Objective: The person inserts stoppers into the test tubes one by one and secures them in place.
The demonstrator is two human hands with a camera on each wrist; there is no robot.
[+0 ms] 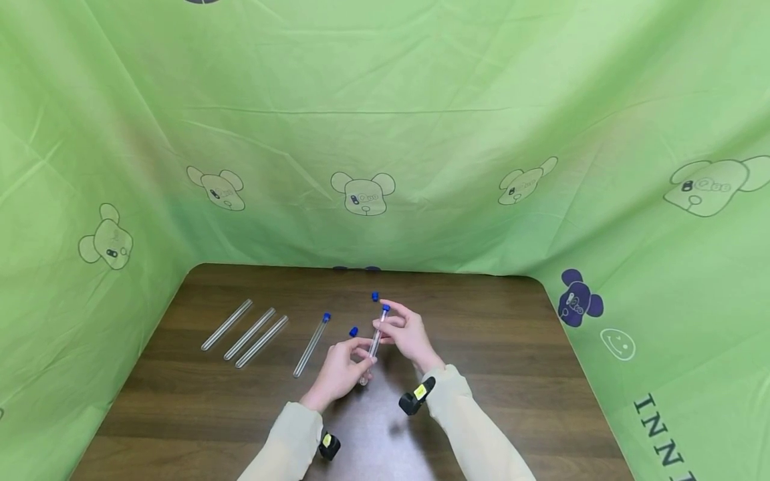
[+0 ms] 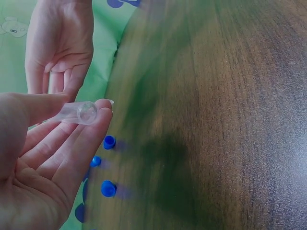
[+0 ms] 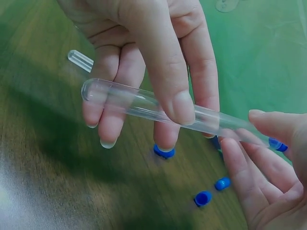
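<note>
The left hand (image 1: 343, 371) pinches a clear tube (image 3: 206, 120) low down, and the right hand (image 1: 410, 334) holds it up near its blue cap (image 1: 386, 308). The tube is tilted above the counter (image 1: 499, 347). I think the cap is being put on; I can't tell if it is tight. Next, the left hand probably needs to stay still while the right pushes down. Three tubes (image 1: 249, 334) lie bare.

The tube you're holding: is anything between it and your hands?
Nothing visible stands between them: the left hand pinches the tube, and the right hand holds it near its blue cap.
</note>
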